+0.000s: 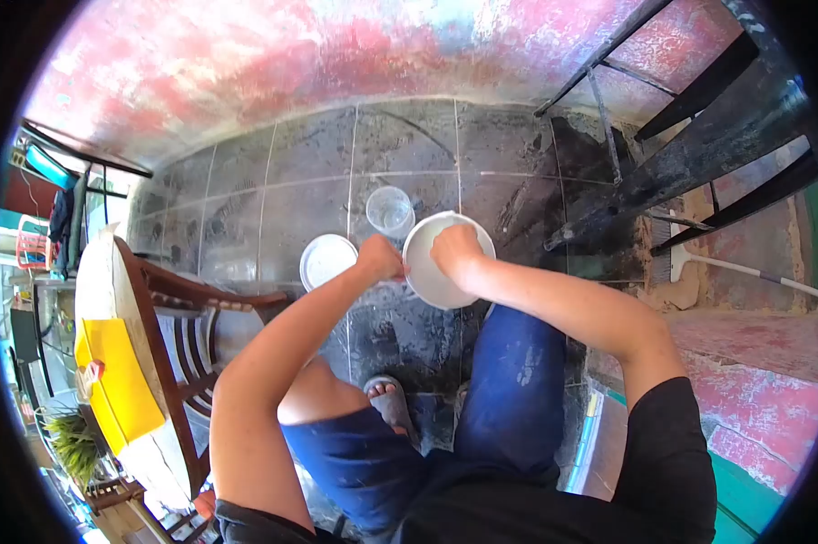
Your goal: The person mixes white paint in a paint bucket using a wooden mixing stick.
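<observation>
The left hand's (382, 258) grip is curled at the left side of the white bucket (441, 292), fingers bent inward; whether it pinches the rim or something small there, I cannot tell. The right hand (457, 249) reaches down inside the bucket, knuckles up, its fingertips hidden, so its grip cannot be read either. The bucket stands on the dark tiled floor (309, 150), in front of the person's knees. Just beyond it and to its left is a clear container (389, 208); farther left of it, past the left hand, sits a round white tub or lid (328, 261). The step in hand appears to be work inside the bucket; going on with it would call for a steady rim and room for the right wrist.
</observation>
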Available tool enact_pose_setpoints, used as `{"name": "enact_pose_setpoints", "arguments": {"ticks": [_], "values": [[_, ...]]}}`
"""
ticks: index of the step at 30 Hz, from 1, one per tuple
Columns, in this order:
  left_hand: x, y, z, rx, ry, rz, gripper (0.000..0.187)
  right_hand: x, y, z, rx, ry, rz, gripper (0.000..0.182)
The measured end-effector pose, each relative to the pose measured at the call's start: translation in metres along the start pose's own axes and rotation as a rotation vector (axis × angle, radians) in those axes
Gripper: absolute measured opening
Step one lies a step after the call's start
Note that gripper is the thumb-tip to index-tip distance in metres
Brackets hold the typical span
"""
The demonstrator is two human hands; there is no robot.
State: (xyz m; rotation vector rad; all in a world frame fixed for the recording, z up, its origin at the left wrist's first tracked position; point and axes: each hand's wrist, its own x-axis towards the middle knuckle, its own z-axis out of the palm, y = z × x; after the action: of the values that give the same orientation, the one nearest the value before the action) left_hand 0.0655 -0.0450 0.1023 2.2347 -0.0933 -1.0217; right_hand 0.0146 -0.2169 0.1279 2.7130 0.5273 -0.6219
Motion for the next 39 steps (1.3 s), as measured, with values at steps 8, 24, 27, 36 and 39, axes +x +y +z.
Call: {"name": "enact_pose_setpoints", "arguments": {"ticks": [8, 24, 27, 36, 39], "values": [[-0.015, -0.014, 0.019, -0.162, 0.136, 0.018, 0.016, -0.002, -0.001, 0.0, -0.026, 0.014, -0.053, 0.015], [-0.02, -0.044, 0.056, -0.625, 0.357, 0.117, 0.014, -0.056, -0.009, -0.018, 0.014, -0.171, -0.234, 0.011], [-0.011, -0.054, 0.058, -0.542, 0.34, 0.163, 0.011, -0.043, -0.031, -0.01, 0.101, 0.051, -0.293, 0.01], [0.002, -0.066, 0.062, -0.378, 0.39, 0.236, 0.011, -0.013, -0.003, 0.002, -0.041, 0.184, -0.036, 0.011], [-0.008, -0.062, 0.064, -0.53, 0.356, 0.215, 0.015, -0.04, 0.005, 0.007, -0.025, 0.068, 0.003, 0.013]]}}
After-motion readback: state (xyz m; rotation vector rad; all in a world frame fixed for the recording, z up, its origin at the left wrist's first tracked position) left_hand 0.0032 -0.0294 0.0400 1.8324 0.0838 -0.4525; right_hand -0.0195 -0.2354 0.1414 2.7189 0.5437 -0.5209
